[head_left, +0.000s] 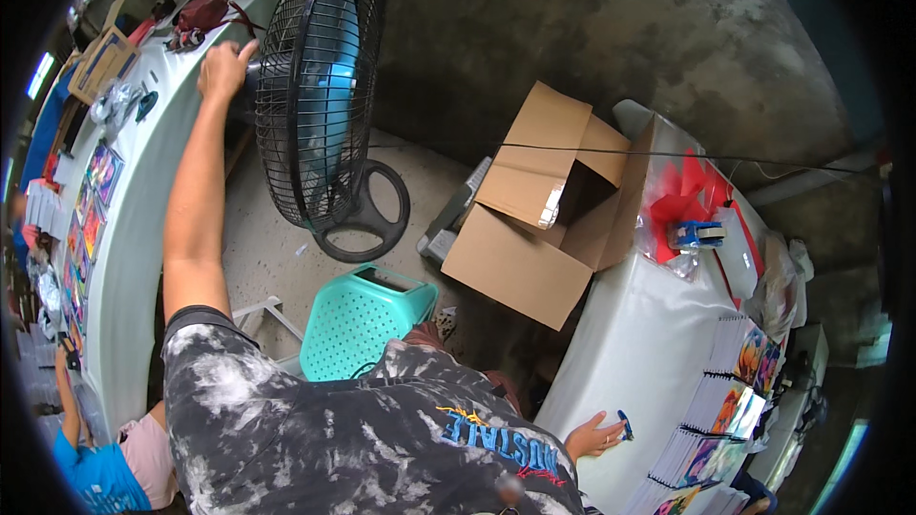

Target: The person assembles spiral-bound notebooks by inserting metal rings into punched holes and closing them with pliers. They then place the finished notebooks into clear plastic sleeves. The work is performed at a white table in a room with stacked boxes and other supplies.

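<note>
My left arm stretches up and away to a standing fan with a black wire cage (pixel 315 86) and blue blades. My left hand (pixel 226 70) is closed on the back of the fan, behind the cage; its exact grip is partly hidden. Beneath the cage, the fan's black ring-shaped base (pixel 396 210) rests on the floor. My right hand (pixel 592 439) lies low on the right-hand table (pixel 620 353), thumb and fingers apart. A small dark-blue object (pixel 625 425) is at its fingertips, too small to name.
A turquoise plastic stool (pixel 358 324) stands before me. An open cardboard box (pixel 520 262) sits by the right table, with stacked spiral notebooks (pixel 711 410) and a blue tape dispenser (pixel 697 235). Colourful booklets (pixel 91 200) line the left table. Another person in blue (pixel 105 477) is at lower left.
</note>
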Action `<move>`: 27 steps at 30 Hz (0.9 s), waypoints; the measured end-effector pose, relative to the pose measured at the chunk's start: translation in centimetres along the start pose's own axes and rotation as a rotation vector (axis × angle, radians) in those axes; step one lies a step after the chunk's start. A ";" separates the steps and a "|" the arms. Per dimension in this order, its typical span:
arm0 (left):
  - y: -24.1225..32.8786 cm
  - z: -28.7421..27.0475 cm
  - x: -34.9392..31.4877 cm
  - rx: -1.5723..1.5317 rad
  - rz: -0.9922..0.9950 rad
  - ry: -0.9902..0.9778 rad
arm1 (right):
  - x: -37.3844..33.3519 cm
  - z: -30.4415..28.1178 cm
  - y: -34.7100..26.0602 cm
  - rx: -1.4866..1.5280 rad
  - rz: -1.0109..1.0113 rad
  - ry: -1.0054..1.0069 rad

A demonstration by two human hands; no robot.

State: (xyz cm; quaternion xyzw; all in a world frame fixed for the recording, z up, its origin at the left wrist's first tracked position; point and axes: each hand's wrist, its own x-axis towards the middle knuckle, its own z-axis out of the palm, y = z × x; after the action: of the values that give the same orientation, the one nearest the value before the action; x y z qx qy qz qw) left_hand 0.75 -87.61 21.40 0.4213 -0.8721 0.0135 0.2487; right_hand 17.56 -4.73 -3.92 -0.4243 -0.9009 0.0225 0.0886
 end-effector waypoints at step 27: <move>15.0 -12.5 -6.4 0.217 0.851 -0.418 | -2.6 -1.8 -3.5 0.126 -0.002 -0.008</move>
State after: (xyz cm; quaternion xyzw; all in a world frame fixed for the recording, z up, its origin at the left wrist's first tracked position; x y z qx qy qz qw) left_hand -1.80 -70.36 32.30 0.0447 -0.9917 0.1202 -0.0046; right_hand 16.86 -8.98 -2.14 -0.4166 -0.8985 0.0808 0.1118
